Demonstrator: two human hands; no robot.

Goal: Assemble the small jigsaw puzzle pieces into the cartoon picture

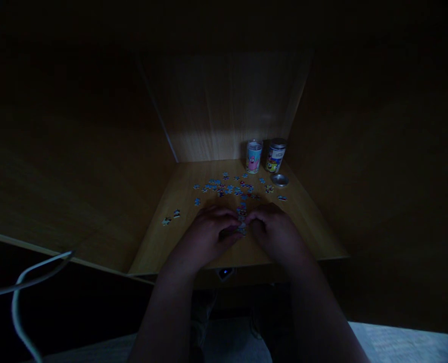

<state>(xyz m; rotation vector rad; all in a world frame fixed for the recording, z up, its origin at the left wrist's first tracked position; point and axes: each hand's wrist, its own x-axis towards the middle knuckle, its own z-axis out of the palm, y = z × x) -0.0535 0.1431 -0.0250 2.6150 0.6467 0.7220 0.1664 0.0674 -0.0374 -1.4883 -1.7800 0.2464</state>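
Both of my hands rest on a wooden desk in a dim booth. My left hand and my right hand meet over a small cluster of joined puzzle pieces, fingers curled and pressing on them. Several loose puzzle pieces lie scattered just beyond my hands. Two more pieces sit apart on the left.
Two cartoon-printed tins stand at the back right, a pink and blue one and a yellow one, with a round metal lid beside them. Wooden side walls close in the desk. A white cable hangs at the lower left.
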